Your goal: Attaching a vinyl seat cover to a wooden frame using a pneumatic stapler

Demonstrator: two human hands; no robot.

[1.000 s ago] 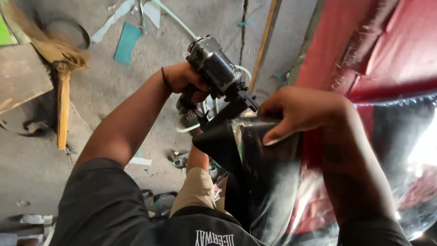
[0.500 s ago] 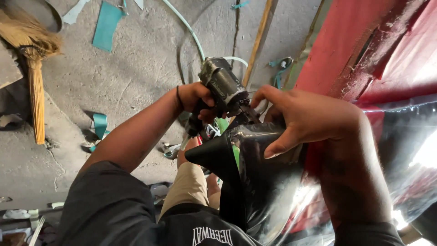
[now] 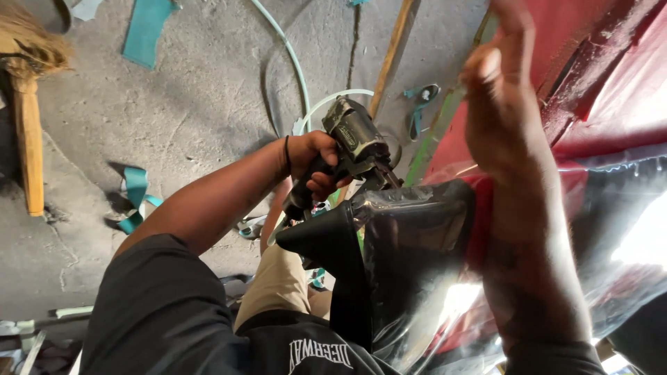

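My left hand (image 3: pixel 311 161) grips a dark pneumatic staple gun (image 3: pixel 354 135) by its handle. The gun's nose presses on the top edge of a black padded piece wrapped in clear plastic (image 3: pixel 410 236). Raised and blurred at the right is my right hand (image 3: pixel 504 104), fingers apart, holding nothing and off the black piece. Red upholstery under shiny plastic (image 3: pixel 611 83) fills the right side behind that hand.
A pale green air hose (image 3: pixel 288 62) runs across the grey concrete floor (image 3: pixel 208 104) to the gun. Teal fabric scraps (image 3: pixel 135 194) lie on the floor. A straw broom with a wooden handle (image 3: pixel 28 104) lies at the left, and a wooden slat (image 3: pixel 392 48) at the top.
My right hand has lifted off the black plastic-wrapped edge and risen with its fingers apart. The staple gun stays at that edge in my left hand.
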